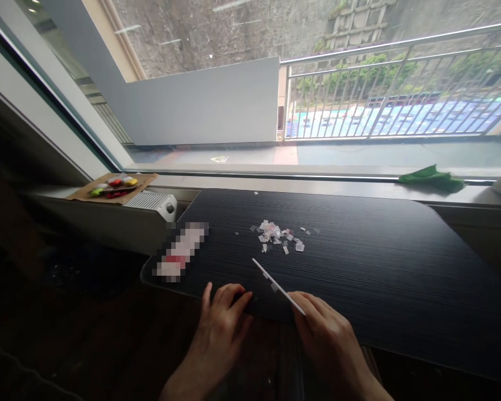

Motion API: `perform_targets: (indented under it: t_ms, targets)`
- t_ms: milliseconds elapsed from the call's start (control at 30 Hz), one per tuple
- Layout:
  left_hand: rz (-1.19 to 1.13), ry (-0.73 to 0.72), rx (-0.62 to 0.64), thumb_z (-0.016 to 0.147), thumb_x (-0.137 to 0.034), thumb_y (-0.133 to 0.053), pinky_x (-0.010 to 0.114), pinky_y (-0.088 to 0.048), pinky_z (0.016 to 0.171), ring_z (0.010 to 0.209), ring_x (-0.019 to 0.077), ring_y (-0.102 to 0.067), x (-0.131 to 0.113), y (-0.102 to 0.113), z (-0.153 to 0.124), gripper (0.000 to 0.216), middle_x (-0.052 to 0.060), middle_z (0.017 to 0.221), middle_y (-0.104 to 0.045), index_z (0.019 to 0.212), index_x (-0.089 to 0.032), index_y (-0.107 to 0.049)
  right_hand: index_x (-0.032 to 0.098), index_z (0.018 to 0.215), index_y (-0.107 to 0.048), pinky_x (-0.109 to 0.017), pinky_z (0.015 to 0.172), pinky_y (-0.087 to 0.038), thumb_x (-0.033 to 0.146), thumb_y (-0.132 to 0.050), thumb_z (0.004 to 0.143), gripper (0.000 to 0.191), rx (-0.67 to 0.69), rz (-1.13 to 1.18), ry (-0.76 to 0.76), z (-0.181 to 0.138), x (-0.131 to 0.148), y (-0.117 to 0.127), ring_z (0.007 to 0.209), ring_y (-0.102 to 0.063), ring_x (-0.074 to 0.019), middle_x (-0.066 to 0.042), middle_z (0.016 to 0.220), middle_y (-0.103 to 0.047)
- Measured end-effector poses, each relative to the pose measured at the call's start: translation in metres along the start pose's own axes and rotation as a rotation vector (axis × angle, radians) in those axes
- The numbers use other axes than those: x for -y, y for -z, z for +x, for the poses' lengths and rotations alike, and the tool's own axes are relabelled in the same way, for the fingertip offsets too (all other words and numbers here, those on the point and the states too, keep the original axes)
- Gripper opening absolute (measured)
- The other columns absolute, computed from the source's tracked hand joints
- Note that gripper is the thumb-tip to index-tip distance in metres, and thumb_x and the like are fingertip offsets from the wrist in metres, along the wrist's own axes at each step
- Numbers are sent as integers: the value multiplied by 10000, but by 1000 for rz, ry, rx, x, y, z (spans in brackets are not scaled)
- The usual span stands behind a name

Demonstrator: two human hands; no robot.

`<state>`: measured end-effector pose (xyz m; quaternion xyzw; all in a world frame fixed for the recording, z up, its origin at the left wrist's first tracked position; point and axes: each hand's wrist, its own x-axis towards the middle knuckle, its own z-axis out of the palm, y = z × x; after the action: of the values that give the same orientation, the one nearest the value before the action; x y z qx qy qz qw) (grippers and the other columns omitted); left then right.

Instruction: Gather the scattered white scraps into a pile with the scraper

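My right hand (328,328) is closed at the near edge of the table, its fingers wrapped round the lower end of a thin white stick (279,287). The stick slants up and to the left, and small clear scraps (269,279) cling along its underside. Left of the stick, my left hand (225,312) rests at the table edge with its fingers apart and nothing visible in them; its thumb is in shadow. Beyond both hands lies a loose pile of small white and clear scraps (271,229), with a few pieces scattered around it.
A blurred-out pale and red item (181,253) lies at the left of the dark table (379,267). Past it are a radiator (152,203) and a brown board (79,192) bearing colourful small items. A green cloth (432,179) sits on the window sill at right.
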<state>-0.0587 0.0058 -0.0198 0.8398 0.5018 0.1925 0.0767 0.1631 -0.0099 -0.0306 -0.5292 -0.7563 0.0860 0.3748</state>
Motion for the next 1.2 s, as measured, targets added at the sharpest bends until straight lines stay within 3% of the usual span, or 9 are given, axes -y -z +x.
perform_targets:
  t_ms: [67,100,200,300,600,767,867,1000,1200]
  targets:
    - [-1,12,15,875,-164,-492,689,-306,1061,1075,263,-603,-2,3,0,316,92,1131,-633,1155,-222,-625,238,1018,-665,-293,731,-579,231,-462,938,219,28,130,-141,-1,-9,10,837,-729,-212,-46,943,-762]
    - [3,19,16,870,-156,-491,689,-312,1058,1080,266,-602,-2,5,0,320,92,1130,-632,1154,-219,-626,243,1035,-654,-295,736,-580,309,-521,916,191,27,162,-281,-2,-16,18,859,-732,-227,-49,964,-768]
    - [23,57,-7,854,-139,-498,658,-322,1071,1089,261,-595,1,7,-2,335,84,1127,-630,1153,-219,-628,234,1008,-598,-308,605,-588,485,-609,820,314,53,298,-652,-4,-41,43,739,-739,-259,-52,842,-775]
    - [26,86,-23,857,-139,-501,631,-306,1089,1095,247,-584,6,8,-5,330,80,1133,-625,1154,-220,-622,243,1010,-567,-338,600,-578,491,-591,797,329,28,332,-774,-3,-54,57,716,-728,-269,-45,805,-766]
    - [16,116,-6,863,-140,-492,638,-293,1091,1107,254,-578,6,9,-5,336,79,1146,-616,1165,-220,-614,227,987,-559,-334,580,-547,479,-557,819,302,215,507,-724,3,-25,35,697,-691,-239,-45,778,-721]
    - [8,125,-2,861,-127,-487,658,-287,1084,1119,261,-573,6,9,-5,343,87,1149,-612,1169,-214,-608,227,977,-563,-349,639,-555,463,-587,777,311,143,485,-724,25,-35,35,770,-700,-256,-64,843,-726]
    - [6,128,-2,860,-122,-489,656,-282,1088,1129,259,-568,5,8,-6,353,87,1160,-611,1179,-219,-602,232,927,-580,-351,608,-558,427,-627,736,277,210,424,-709,36,-45,34,756,-701,-264,-65,834,-732]
    - [-5,136,17,864,-117,-489,658,-264,1097,1147,258,-559,4,9,-6,363,86,1181,-602,1197,-217,-593,226,963,-584,-349,626,-576,448,-610,778,289,328,525,-677,31,-47,31,781,-703,-261,-62,853,-731]
    - [-12,143,26,855,-108,-502,655,-250,1102,1149,259,-559,3,10,-4,364,91,1173,-604,1194,-213,-586,209,990,-596,-337,600,-576,521,-625,765,386,277,593,-708,16,-43,36,745,-706,-261,-56,817,-723]
